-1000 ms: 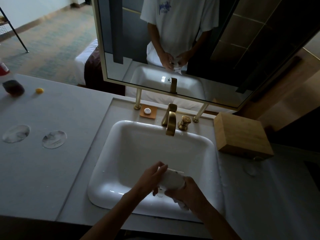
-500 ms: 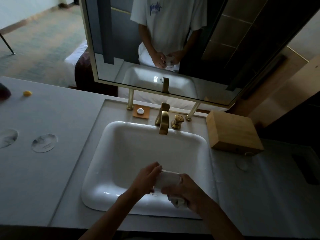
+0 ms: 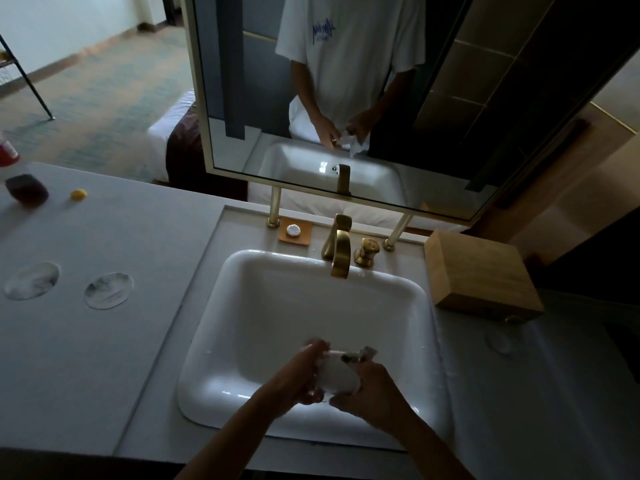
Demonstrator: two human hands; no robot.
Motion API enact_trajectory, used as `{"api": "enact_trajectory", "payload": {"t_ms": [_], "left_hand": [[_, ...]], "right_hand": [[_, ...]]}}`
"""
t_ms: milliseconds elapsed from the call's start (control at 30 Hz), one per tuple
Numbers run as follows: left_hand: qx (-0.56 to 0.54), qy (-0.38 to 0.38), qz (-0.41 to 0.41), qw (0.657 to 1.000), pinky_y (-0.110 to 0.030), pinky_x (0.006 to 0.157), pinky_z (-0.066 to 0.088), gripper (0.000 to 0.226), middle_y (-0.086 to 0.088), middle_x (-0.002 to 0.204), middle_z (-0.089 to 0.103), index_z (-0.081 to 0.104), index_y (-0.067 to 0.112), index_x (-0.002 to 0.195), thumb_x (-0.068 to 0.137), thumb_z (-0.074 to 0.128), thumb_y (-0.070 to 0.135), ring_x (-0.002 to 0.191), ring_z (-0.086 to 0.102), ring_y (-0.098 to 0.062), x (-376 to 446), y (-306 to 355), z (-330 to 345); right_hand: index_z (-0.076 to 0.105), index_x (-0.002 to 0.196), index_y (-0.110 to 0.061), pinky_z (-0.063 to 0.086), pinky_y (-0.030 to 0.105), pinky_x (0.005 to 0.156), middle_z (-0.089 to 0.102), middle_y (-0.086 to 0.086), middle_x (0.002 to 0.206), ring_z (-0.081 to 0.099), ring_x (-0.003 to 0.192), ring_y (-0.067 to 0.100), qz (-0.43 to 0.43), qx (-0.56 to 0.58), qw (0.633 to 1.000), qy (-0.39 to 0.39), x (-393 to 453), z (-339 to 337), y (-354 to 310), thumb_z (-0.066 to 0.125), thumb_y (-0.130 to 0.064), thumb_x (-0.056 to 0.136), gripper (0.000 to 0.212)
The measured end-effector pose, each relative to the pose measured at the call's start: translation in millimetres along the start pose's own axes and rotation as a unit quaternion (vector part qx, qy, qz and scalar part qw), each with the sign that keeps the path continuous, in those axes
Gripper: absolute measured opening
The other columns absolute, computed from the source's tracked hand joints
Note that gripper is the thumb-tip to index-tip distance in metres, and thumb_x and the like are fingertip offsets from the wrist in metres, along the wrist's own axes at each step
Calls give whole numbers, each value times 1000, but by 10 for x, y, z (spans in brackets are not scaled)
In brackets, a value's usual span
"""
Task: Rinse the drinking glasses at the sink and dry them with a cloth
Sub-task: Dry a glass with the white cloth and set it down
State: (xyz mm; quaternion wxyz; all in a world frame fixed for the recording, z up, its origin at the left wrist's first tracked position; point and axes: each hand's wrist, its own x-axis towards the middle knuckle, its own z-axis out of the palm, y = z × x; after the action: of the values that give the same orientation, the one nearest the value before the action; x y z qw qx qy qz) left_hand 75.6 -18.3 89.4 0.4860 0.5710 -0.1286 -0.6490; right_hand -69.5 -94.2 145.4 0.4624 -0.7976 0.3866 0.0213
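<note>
Over the near half of the white sink (image 3: 207,341), both my hands hold a drinking glass wrapped in a white cloth (image 3: 337,375). The cloth hides the glass almost entirely; only a dark bit of rim (image 3: 351,357) shows at the far end. My left hand (image 3: 298,375) grips the left end of the bundle, its fingertips blurred. My right hand (image 3: 367,393) grips the cloth from the right and below. The mirror (image 3: 433,98) shows a loose end of cloth hanging under my right hand.
A gold faucet (image 3: 339,247) and knob (image 3: 367,251) stand behind the basin, with no water running. A wooden box (image 3: 485,271) sits at the right. Two round translucent shapes (image 3: 109,291) lie on the left counter. A small clear item (image 3: 500,341) lies right of the sink.
The wrapped glass has turned between my hands, and a corner of cloth now sticks up at its far end. My left fingers have shifted over the bundle. The hands stay above the sink.
</note>
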Motion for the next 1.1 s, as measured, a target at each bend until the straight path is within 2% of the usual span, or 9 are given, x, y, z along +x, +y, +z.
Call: {"api": "enact_trajectory", "payload": {"t_ms": [67, 167, 267, 433, 567, 700, 933, 1033, 1100], "left_hand": [[78, 43, 64, 994, -22, 41, 35, 35, -16, 97, 57, 56, 16, 119, 101, 48, 45, 53, 52, -14, 3, -45, 60], [142, 65, 167, 973, -25, 39, 40, 25, -10, 88, 61, 60, 20, 106, 99, 55, 43, 51, 55, -11, -46, -102, 63], [134, 6, 182, 974, -32, 45, 46, 39, -13, 84, 61, 58, 18, 106, 89, 62, 53, 56, 60, -22, -113, -81, -11], [38, -192, 11, 981, -50, 76, 61, 65, -30, 119, 50, 51, 5, 125, 84, 75, 49, 96, 63, -42, -109, 161, -212], [25, -288, -52, 956, -46, 69, 63, 55, -32, 134, 48, 46, 26, 133, 89, 70, 48, 96, 63, -42, -122, 298, -120], [37, -307, -37, 950, -45, 71, 63, 60, -32, 144, 39, 35, 33, 144, 93, 66, 32, 103, 62, -43, -85, 390, -101], [-68, -204, 57, 975, -39, 66, 53, 51, -25, 103, 63, 54, 25, 134, 88, 74, 36, 79, 65, -35, -33, 259, 18], [-89, -138, 109, 980, -37, 65, 52, 50, -22, 101, 64, 58, 17, 129, 88, 74, 40, 80, 63, -30, 8, 200, 185], [-107, -114, 135, 978, -37, 64, 52, 49, -22, 100, 63, 55, 11, 128, 92, 70, 42, 81, 63, -31, 35, 190, 281]], "right_hand": [[72, 95, -5, 39, 22, 41, 63, 6, 61, 58, 48, 16, 121, 184, 975, -31, 20, -10, -12, 82, -10, 58, 39], [73, 79, 3, 45, 23, 44, 65, 13, 61, 59, 47, 18, 134, 343, 925, -90, -5, -64, -50, 75, 11, 62, 19], [74, 82, 0, 47, 23, 47, 67, 12, 65, 61, 52, 17, 115, 335, 928, -118, -48, -128, -84, 73, 12, 60, 25], [72, 88, 1, 43, 28, 56, 61, 18, 76, 56, 64, 27, 102, 200, 958, -180, 15, -358, -56, 78, 6, 58, 31], [70, 98, 5, 51, 39, 73, 65, 20, 93, 61, 85, 31, 79, 139, 952, -260, 134, -478, -98, 79, 2, 64, 35], [70, 105, -7, 50, 37, 71, 65, 23, 98, 57, 83, 36, 45, 246, 921, -299, 166, -545, -35, 69, -2, 79, 26], [62, 105, 5, 37, 21, 41, 54, 1, 58, 48, 44, 9, 59, 397, 915, -28, 61, -446, 108, 63, -26, 93, 33], [60, 124, -27, 50, 14, 54, 71, -11, 70, 65, 59, 1, 9, 264, 955, 134, 6, -270, -16, 55, -28, 97, 28], [47, 140, -28, 59, 25, 70, 72, -2, 92, 69, 77, 8, -39, 164, 961, 219, -4, -93, -35, 53, -21, 99, 42]]}}
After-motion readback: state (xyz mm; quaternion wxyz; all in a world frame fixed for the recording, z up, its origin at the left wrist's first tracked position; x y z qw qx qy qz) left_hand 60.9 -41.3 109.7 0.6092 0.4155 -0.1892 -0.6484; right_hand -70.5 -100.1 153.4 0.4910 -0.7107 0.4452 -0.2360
